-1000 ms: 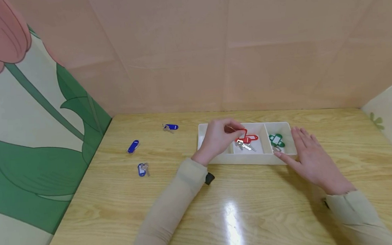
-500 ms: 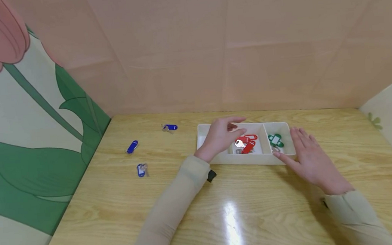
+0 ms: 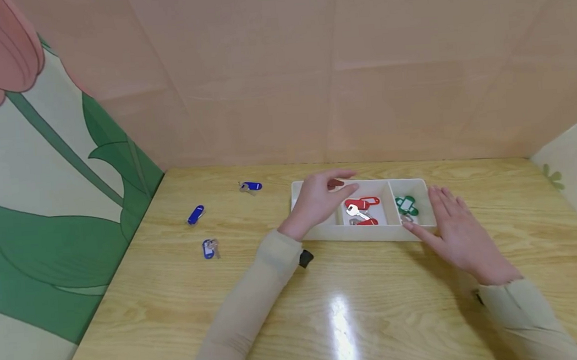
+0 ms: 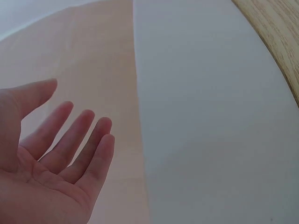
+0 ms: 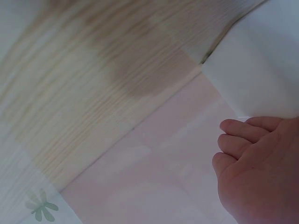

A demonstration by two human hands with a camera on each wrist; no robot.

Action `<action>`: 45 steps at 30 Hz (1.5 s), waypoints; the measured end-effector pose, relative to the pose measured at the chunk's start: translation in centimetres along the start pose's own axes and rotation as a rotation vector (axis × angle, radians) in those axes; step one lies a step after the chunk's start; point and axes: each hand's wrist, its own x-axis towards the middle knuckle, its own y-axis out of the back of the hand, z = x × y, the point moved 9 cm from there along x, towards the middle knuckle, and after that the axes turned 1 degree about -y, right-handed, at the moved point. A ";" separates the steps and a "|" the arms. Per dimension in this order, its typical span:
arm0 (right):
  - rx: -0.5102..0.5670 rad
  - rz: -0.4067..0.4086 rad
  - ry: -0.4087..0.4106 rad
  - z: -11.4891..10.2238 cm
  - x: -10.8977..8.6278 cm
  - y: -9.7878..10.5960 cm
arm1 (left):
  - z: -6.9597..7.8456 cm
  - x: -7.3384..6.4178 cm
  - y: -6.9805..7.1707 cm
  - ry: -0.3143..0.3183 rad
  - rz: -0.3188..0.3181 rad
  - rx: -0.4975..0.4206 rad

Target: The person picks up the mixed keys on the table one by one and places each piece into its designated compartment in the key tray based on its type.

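A white divided tray [image 3: 356, 234] stands toward the back of the table, split into compartments. Its middle one holds several red key tags [image 3: 357, 204] with metal keys [image 3: 354, 211]; the right one holds green key tags [image 3: 407, 206]. Over the left part of the tray hangs my left hand [image 3: 318, 199], thumb and fingers apart and nothing between them; the left wrist view shows the same relaxed palm [image 4: 60, 168]. My right hand [image 3: 463, 235] lies against the tray's right end, fingers straight along the wall and thumb at the front corner. The tray's left compartment is mostly hidden by my left hand.
Three blue key tags lie on the wooden table left of the tray: one at the back [image 3: 252, 186], one in the middle [image 3: 196, 215] and one nearer the front [image 3: 208, 249]. A pinkish wall covering [image 3: 263, 93] rises behind the table, with a flower-painted panel [image 3: 70, 171] at left.
My left hand has let go of a red key tag, which dropped into the middle compartment with the others. The hand then drew slightly left. My right hand has stayed at the tray's end.
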 end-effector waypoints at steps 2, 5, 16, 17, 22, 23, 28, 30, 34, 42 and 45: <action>-0.003 0.001 0.000 0.0 0.0 0.0 | 0.1 -0.2 0.3 -0.004 0.004 -0.001; -0.004 0.002 0.002 0.1 0.0 0.0 | 0.2 -0.4 0.6 -0.016 0.014 -0.005; -0.002 0.000 0.000 0.1 0.0 0.0 | -0.3 -1.6 2.1 -0.009 0.035 -0.025; -0.003 0.000 0.000 0.2 0.0 0.0 | -0.4 -1.7 2.2 -0.007 0.038 -0.028; -0.006 -0.005 -0.001 0.2 -0.1 0.0 | -0.6 -2.2 3.0 -0.004 0.052 -0.047; -0.006 -0.007 -0.002 0.3 -0.1 0.0 | -0.7 -2.3 3.1 -0.003 0.053 -0.044; -0.008 -0.011 -0.005 0.3 -0.2 0.0 | -0.8 -2.7 3.7 -0.017 0.060 -0.035; -0.007 -0.012 -0.005 0.4 -0.2 0.0 | -0.7 -2.8 4.0 -0.030 0.067 -0.040; -0.007 -0.011 -0.003 0.4 -0.2 0.0 | -0.7 -3.1 4.4 -0.047 0.079 -0.047; -0.012 -0.007 0.000 0.3 -0.2 0.1 | -1.1 -3.8 4.7 -0.042 0.066 -0.082; -0.013 -0.006 0.001 0.2 -0.2 0.2 | -1.3 -4.0 4.9 -0.037 0.069 -0.088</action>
